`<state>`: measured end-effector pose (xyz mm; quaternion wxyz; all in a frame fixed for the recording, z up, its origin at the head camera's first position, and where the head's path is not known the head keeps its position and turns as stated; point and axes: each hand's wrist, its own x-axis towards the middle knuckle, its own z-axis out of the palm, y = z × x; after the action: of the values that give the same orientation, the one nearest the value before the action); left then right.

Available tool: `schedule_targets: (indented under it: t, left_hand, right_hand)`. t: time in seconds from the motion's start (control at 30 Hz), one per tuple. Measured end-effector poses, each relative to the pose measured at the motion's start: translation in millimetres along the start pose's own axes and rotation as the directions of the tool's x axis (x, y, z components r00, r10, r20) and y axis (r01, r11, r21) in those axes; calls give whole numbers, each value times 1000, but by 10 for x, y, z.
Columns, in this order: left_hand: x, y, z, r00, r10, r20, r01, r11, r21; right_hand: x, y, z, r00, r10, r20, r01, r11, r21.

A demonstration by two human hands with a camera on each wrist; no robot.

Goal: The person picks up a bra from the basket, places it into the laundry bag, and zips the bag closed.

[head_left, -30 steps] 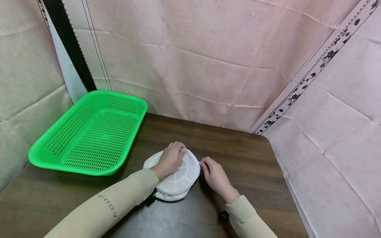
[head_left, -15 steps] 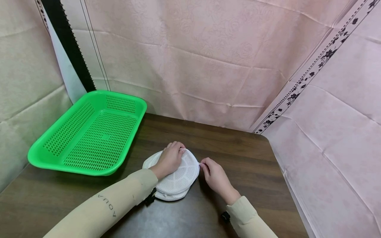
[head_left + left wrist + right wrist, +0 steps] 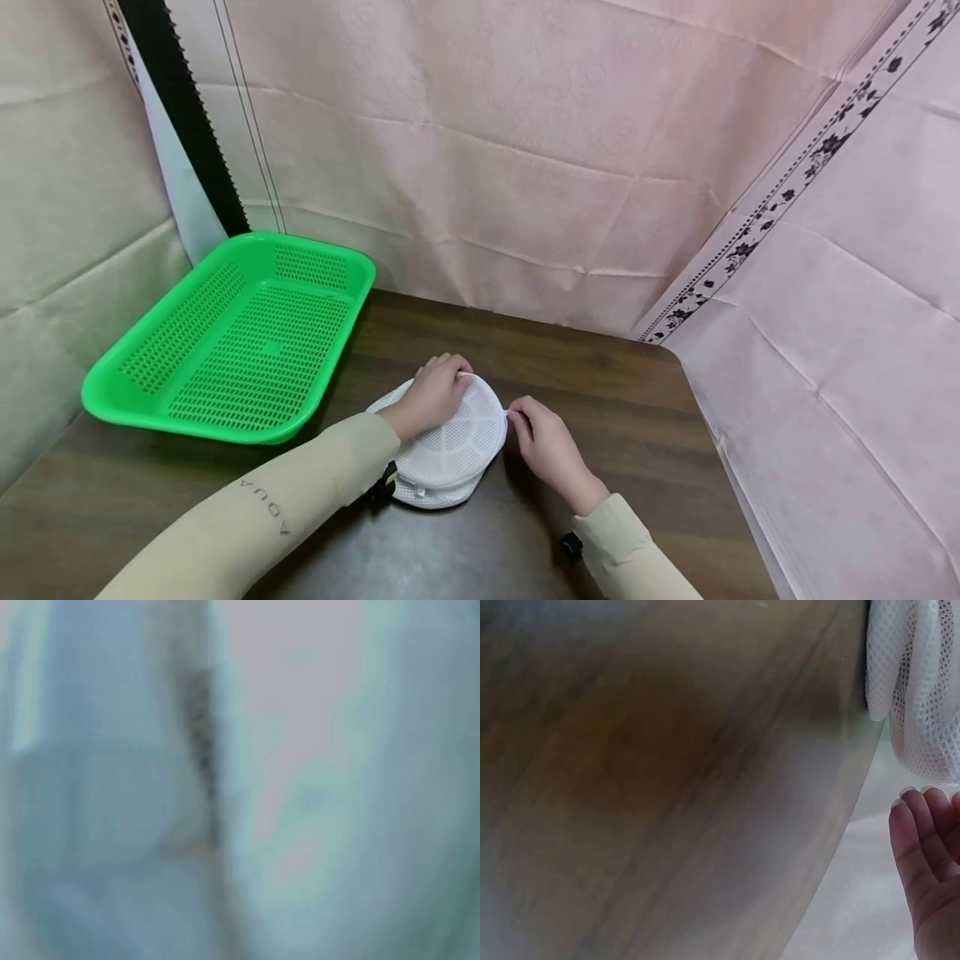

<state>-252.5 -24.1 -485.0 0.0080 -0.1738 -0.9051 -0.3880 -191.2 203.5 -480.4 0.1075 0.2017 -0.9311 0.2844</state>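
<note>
A white mesh laundry bag (image 3: 457,446), round and fairly flat, lies on the table between both hands. My left hand (image 3: 432,396) reaches across its top, and the thumb and fingers pinch the far rim. At the bag's right edge, my right hand (image 3: 547,442) pinches a small white bit, maybe the zipper pull; it is too small to tell. In the right wrist view, the fingers of that hand (image 3: 930,855) show just below the hanging mesh of the bag (image 3: 926,690). The left wrist view is a pale blur with nothing clear in it.
A green plastic basket (image 3: 352,325) with slotted sides stands at the left of the dark wooden table (image 3: 600,367). Pale patterned cloth (image 3: 525,167) hangs behind the table and at both sides.
The head view has shifted slightly. Both hands keep nearly the same grip and place on the bag, which shows no clear change.
</note>
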Motion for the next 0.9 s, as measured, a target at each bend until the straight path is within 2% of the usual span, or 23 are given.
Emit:
schedule_targets:
  t: [0.2, 0.27, 0.37, 0.43, 0.53, 0.6, 0.77, 0.9]
  left_hand:
    - [-34, 153, -188, 996, 90, 1, -89, 987, 136]
    - [-46, 220, -256, 996, 90, 15, -91, 983, 160]
    - [-43, 303, -353, 993, 55, 101, -69, 987, 142]
    - [-30, 327, -390, 985, 30, 172, -53, 991, 127]
    - [-12, 288, -387, 968, 14, 252, -39, 995, 93]
    - [-14, 233, -355, 963, 15, 271, -37, 997, 74]
    - [-38, 56, -254, 965, 32, 261, -44, 998, 42]
    - [-67, -15, -173, 970, 74, 233, -97, 991, 89]
  right_hand:
    - [-1, 13, -15, 1000, -1, 1, 1, 1000, 7]
    - [-6, 22, -15, 1000, -2, -3, 2, 1000, 5]
    - [-8, 30, -15, 1000, 4, 2, -4, 1000, 9]
    - [-8, 34, -17, 1000, 2, 5, -2, 1000, 13]
    - [-7, 39, -11, 1000, -1, 3, 1, 1000, 14]
    - [-10, 45, -3, 1000, -5, -2, 5, 1000, 9]
    - [-14, 61, 22, 1000, -5, 8, 5, 1000, 4]
    - [-17, 69, 33, 1000, -6, 9, 6, 1000, -6]
